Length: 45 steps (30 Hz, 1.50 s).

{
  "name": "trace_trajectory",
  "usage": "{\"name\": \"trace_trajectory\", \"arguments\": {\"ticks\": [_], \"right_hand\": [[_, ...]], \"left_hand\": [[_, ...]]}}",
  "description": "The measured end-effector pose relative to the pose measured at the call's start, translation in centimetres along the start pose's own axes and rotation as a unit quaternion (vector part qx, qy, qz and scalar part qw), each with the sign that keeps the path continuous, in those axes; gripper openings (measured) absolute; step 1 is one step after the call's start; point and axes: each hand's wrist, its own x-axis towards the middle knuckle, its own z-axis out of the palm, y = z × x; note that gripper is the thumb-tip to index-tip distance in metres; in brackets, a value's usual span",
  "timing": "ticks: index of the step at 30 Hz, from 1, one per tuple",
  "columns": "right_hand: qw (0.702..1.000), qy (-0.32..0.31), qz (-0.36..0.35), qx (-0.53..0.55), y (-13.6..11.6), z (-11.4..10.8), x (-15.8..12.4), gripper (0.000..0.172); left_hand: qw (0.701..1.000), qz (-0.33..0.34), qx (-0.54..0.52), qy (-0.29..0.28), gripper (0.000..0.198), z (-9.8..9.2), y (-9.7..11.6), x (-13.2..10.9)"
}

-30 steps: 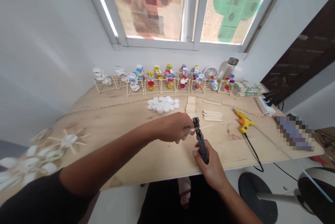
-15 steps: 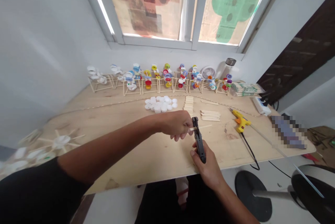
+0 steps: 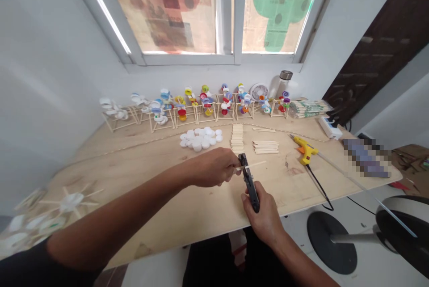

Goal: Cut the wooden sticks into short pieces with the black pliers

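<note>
Our left hand [image 3: 214,168] pinches a wooden stick [image 3: 255,164], laid crosswise in the black pliers [image 3: 248,179]; our right hand [image 3: 263,215], just below, grips their handles.

Left hand [image 3: 214,168]: reached forward from the lower left, palm down, fingers curled, thumb and fingertips pinched together on its right side. Right hand [image 3: 264,217]: just below and right of the left hand, fingers closed in a fist-like grip, thumb on top.

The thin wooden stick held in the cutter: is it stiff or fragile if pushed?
Probably stiff but fragile: the stick is very thin and juts straight past the cutter. Likely light, since the left hand pinches it by fingertips alone.
</note>
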Motion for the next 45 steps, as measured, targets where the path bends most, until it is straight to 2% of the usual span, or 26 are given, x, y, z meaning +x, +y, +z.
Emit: {"name": "trace_trajectory", "arguments": {"ticks": [8, 13, 21, 25, 28, 40, 45], "right_hand": [[1.0, 0.007, 0.019, -0.005, 0.3, 0.3, 0.2, 0.015], [0.999, 0.0, 0.03, 0.02, 0.4, 0.5, 0.5, 0.015], [0.999, -0.004, 0.038, 0.034, 0.8, 0.7, 1.3, 0.015], [0.998, -0.016, 0.047, 0.025, 0.9, 0.9, 1.7, 0.015], [0.998, -0.025, 0.055, 0.026, 0.9, 1.0, 1.8, 0.015], [0.994, -0.068, 0.088, 0.016, 0.6, 1.4, 2.7, 0.013], [0.992, -0.083, 0.096, -0.01, 0.5, 1.5, 2.9, 0.014]], "left_hand": [[0.99, 0.015, 0.12, 0.069, 0.021, 1.2, -0.6, 0.6], [0.972, -0.025, 0.202, 0.121, 0.018, 3.3, -1.3, 0.9], [0.94, -0.071, 0.207, 0.263, 0.023, 7.1, -2.4, 1.1], [0.917, -0.057, 0.203, 0.338, 0.024, 8.6, -3.5, 1.4], [0.906, -0.04, 0.197, 0.373, 0.026, 9.2, -4.4, 1.7], [0.89, 0.027, 0.162, 0.426, 0.024, 10.8, -8.0, 3.1], [0.859, 0.066, 0.155, 0.483, 0.021, 11.2, -9.0, 3.7]]}}
